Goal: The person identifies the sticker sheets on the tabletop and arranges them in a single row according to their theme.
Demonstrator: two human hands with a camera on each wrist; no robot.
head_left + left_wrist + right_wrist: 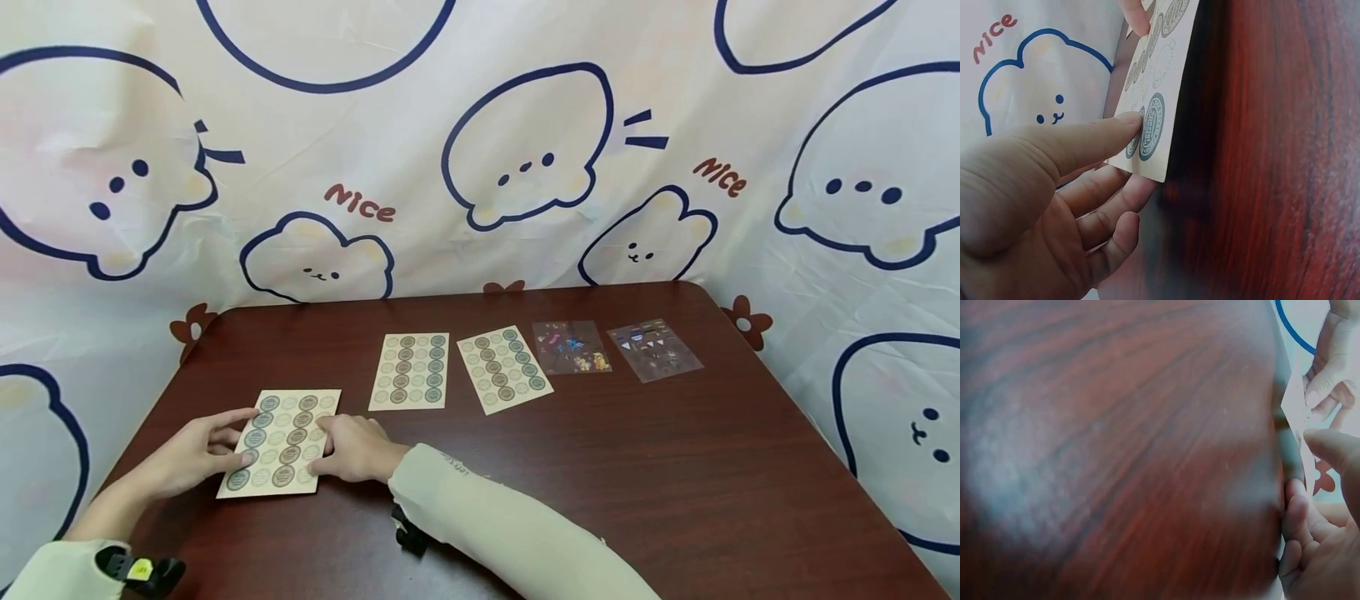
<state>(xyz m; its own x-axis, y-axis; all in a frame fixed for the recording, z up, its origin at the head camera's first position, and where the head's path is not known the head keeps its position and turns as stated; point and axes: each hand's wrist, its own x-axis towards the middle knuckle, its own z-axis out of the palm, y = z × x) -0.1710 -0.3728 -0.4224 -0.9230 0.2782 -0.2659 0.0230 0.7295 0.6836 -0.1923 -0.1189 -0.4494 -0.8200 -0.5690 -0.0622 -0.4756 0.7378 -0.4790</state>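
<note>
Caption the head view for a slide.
Left hand and right hand hold a rectangular cream circle-printed sheet over a brown wooden table.

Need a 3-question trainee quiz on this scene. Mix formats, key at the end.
1. How many cream, rectangular, paper-like sheets printed with circles have no hand on them?
2. True or false: the bare left hand and bare right hand both hold the nearest cream sheet.
3. Fill in: in the head view, the two transparent, plastic-looking sheets lie to the ____ of the untouched cream ones.

Key: 1. Two. 2. True. 3. Right.
</note>
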